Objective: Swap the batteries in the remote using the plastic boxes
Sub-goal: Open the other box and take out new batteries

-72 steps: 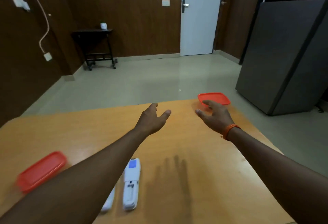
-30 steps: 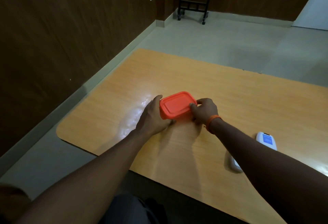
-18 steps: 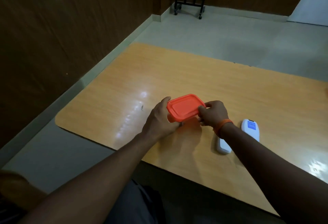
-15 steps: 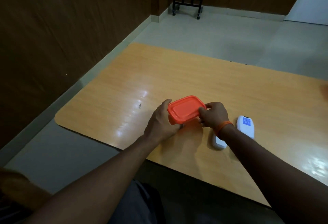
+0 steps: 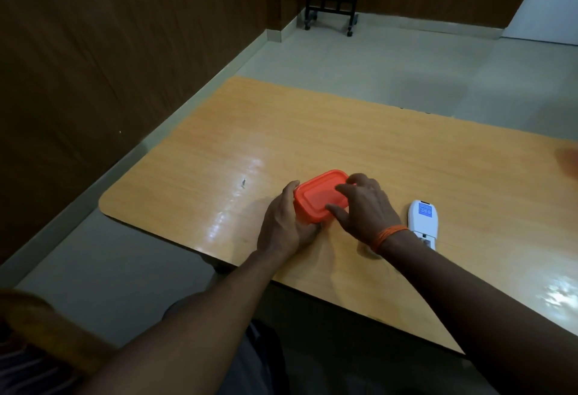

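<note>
An orange-red plastic box (image 5: 316,199) with its lid on stands on the wooden table (image 5: 312,131), near the front edge. My left hand (image 5: 283,228) grips its left side and near corner. My right hand (image 5: 364,210) lies over the lid's right side, fingers spread on top and thumb at the near edge. A white remote (image 5: 423,222) lies face down just right of my right wrist, its lower part behind the wrist. What the box holds is hidden.
A blurred reddish patch (image 5: 567,159) shows at the table's far right edge. The table's rounded left corner (image 5: 108,206) is close by, with a dark wood wall beyond. A black wheeled stand (image 5: 331,3) is on the floor at the back.
I turned from the far box to this one on the left and took it in both hands. In the last half second my right hand moved from the box's right side onto the lid.
</note>
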